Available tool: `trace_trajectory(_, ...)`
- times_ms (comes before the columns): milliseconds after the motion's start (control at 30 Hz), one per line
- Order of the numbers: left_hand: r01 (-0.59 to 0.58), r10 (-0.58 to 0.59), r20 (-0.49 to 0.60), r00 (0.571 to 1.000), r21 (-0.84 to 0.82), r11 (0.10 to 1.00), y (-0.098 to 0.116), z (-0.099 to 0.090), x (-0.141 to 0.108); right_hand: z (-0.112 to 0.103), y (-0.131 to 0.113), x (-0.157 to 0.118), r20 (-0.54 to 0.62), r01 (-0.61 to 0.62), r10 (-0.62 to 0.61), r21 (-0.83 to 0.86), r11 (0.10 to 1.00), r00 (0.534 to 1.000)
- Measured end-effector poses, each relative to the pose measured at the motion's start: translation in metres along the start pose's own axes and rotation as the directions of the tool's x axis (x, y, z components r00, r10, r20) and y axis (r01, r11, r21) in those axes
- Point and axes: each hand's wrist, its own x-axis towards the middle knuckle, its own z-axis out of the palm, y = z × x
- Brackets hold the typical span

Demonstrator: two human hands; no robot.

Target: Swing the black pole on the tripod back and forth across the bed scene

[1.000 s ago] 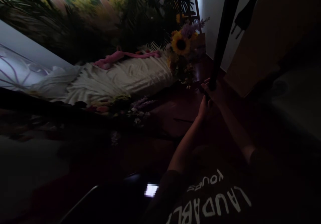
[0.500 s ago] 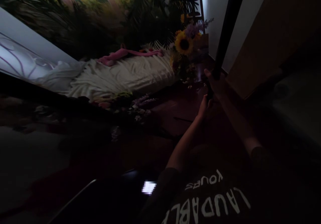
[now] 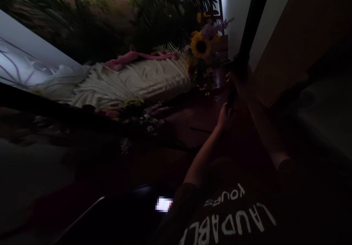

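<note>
A thick black stand pole (image 3: 251,27) rises from the dark floor toward the top right. My left hand (image 3: 225,117) is closed round its lower part. Higher up, my right hand (image 3: 240,82) wraps the pole just below a wider dark collar (image 3: 242,61). Deep shadow hides most of the right hand's fingers; one or two fingertips show at its left side. A thin dark rod (image 3: 202,130), like a stand leg, lies low to the left of my left hand.
Sunflowers and purple flowers (image 3: 200,45) stand left of the pole. Behind are a cream cloth-draped bench (image 3: 137,80) with a pink plush toy (image 3: 123,59), and palm leaves. A dark beam (image 3: 55,109) crosses at left. A brown panel (image 3: 277,51) stands at right.
My right hand has shifted slightly up the pole, and a wide collar now shows above it. My left hand stays nearly where it was. The view has moved a little.
</note>
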Motion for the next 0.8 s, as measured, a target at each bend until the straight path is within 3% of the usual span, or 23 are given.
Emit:
trace_trajectory(100, -0.022, 0.023, 0.007, 1.000, -0.019, 1.000, -0.002, 0.000, 0.000, -0.011, 0.022, -0.033, -0.088, -0.020, 0.007, -0.147, 0.989, 0.996)
trace_trajectory(267, -0.080, 0.080, -0.013, 0.997, -0.023, 0.997, -0.003, 0.000, 0.003, -0.030, 0.063, -0.096, -0.003, -0.064, 0.067, -0.313, 0.948, 0.998)
trace_trajectory(400, -0.054, 0.054, -0.003, 0.999, -0.027, 0.998, -0.002, -0.001, 0.003, -0.036, 0.084, -0.129, -0.077, -0.103, 0.078, -0.402, 0.910, 0.994)
trace_trajectory(633, -0.017, 0.017, 0.007, 1.000, -0.020, 1.000, 0.005, -0.002, 0.002, -0.031, 0.088, -0.133, -0.216, -0.247, 0.179, -0.342, 0.907, 0.960)
trace_trajectory(800, -0.007, 0.007, 0.016, 1.000, -0.021, 1.000, 0.009, -0.004, 0.001, -0.028, 0.102, -0.126, -0.317, -0.385, 0.305, -0.231, 0.894, 0.898)
